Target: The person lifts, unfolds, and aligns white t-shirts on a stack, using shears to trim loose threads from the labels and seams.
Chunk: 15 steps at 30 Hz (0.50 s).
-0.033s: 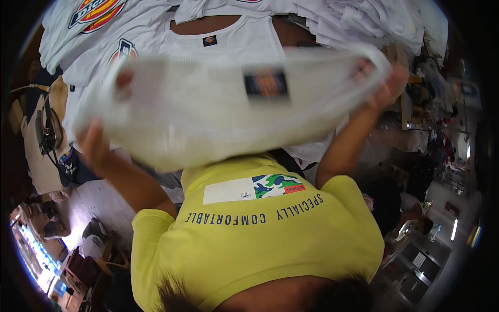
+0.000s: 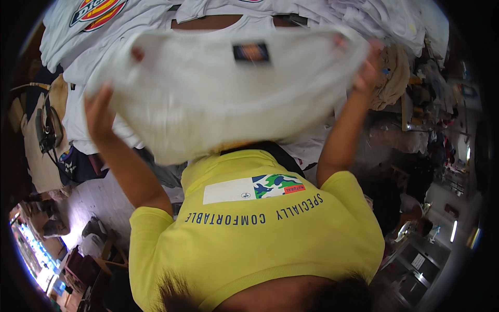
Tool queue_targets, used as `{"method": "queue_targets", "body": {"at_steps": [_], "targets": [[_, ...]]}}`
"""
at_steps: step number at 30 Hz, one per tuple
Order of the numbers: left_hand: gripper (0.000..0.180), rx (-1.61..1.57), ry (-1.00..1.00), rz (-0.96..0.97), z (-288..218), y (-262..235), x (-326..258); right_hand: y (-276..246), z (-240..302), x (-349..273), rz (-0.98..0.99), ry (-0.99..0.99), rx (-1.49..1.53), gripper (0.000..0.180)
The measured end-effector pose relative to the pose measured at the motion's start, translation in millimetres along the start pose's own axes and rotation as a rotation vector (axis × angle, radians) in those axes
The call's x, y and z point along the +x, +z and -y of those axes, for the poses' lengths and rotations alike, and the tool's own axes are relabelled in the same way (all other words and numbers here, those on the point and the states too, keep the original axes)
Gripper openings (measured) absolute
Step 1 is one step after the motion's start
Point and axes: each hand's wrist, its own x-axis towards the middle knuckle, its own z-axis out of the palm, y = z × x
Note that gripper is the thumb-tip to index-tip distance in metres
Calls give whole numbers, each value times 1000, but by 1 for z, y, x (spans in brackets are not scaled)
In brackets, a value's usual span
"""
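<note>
White cotton, a T-shirt (image 2: 228, 99) stretched wide and blurred between two raised hands, above a pile of white shirts (image 2: 364, 15) on the table. Left hand (image 2: 99, 112) clenched on one lower corner of the cloth, right hand (image 2: 369, 67) pinching the opposite edge near a shoulder seam. Soft, light, limp by the look of it; likely to sag in the middle, so best taken at corners or seams. Hanging between and slightly below both grips, small dark neck label (image 2: 251, 52) facing up. Below, a yellow shirt (image 2: 260, 234) filling the lower view.
</note>
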Motion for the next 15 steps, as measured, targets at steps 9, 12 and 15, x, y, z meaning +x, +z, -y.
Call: {"method": "queue_targets", "body": {"at_steps": [9, 12, 15], "targets": [[30, -119, -541, -75, 162, -34, 174, -64, -119, 190, -396, 164, 80, 41], [31, -191, -603, -36, 166, -35, 179, -85, -121, 199, -225, 287, 225, 46], [33, -101, -618, -54, 161, -36, 174, -76, -119, 198, -259, 292, 130, 53]]}}
